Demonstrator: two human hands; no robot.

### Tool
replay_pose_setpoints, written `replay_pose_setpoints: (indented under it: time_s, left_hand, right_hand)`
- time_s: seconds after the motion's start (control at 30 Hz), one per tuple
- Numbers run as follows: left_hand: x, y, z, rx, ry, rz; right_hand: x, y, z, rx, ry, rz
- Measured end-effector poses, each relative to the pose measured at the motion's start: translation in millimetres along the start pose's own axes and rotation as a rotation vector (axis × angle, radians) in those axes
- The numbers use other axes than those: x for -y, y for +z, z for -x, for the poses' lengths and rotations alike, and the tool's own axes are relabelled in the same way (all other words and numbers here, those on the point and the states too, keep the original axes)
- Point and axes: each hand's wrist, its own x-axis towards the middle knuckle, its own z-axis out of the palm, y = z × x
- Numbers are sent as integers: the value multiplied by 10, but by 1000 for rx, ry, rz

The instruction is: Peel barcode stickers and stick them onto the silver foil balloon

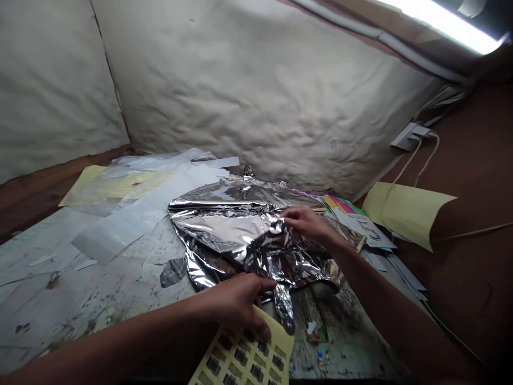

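L hand (pixel 244 302) grips barcode sheet (pixel 248 361) b/w thumb & fingers; R hand (pixel 306 222) pinches silver foil (pixel 224 232) w/ fingertips; foil looks thin, so too strong pull may tear it.

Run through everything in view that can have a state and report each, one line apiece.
Shiny silver foil: wrinkled, spread out
Yellow paper sheet of black barcode labels: held, slightly bent
Left hand: gripping the label sheet
Right hand: pinching the foil
White tube lamp: lit
Plain yellow paper at right: curled
Pale, worn tabletop: stained
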Motion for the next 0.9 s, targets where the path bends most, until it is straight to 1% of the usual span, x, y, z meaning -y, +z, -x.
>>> replay_pose_setpoints:
  time_s: [0.07, 0.13, 0.2, 0.3, 0.4, 0.5, 0.63, 0.77, 0.83, 0.9]
  left_hand:
    - [11, 3, 3, -1, -7, 13]
    - [21, 8, 7, 0, -6, 27]
    - [30, 13, 8, -4, -2, 24]
    - [51, 25, -1, -10, 3, 24]
    - [92, 45, -20, -9, 12, 42]
    - [141, 62, -38, -17, 26, 44]
    - [164, 59, -42, -19, 31, -5]
    - [147, 36, -43, -14, 23, -23]
    - [143, 31, -46, -11, 21, -8]
    - [151, 36, -51, -19, 25, -6]
  right_hand:
    - [151, -113, -409, -127, -61, 215]
    - [242, -193, -862, -226, -72, 294]
    - [270, -214, -1293, -306, -69, 343]
    - [224, -129, -1790, -373, -59, 396]
    - [132, 34, -2095, -385, -64, 415]
    - [26, 183, -2263, -381, -81, 416]
    - [-132, 292, -2333, -337, -96, 415]
    - [-219, 331, -2293, -286, -131, 429]
    - [-214, 316, -2237, -296, -160, 445]
    - [-210, 258, -2124, -312, -194, 468]
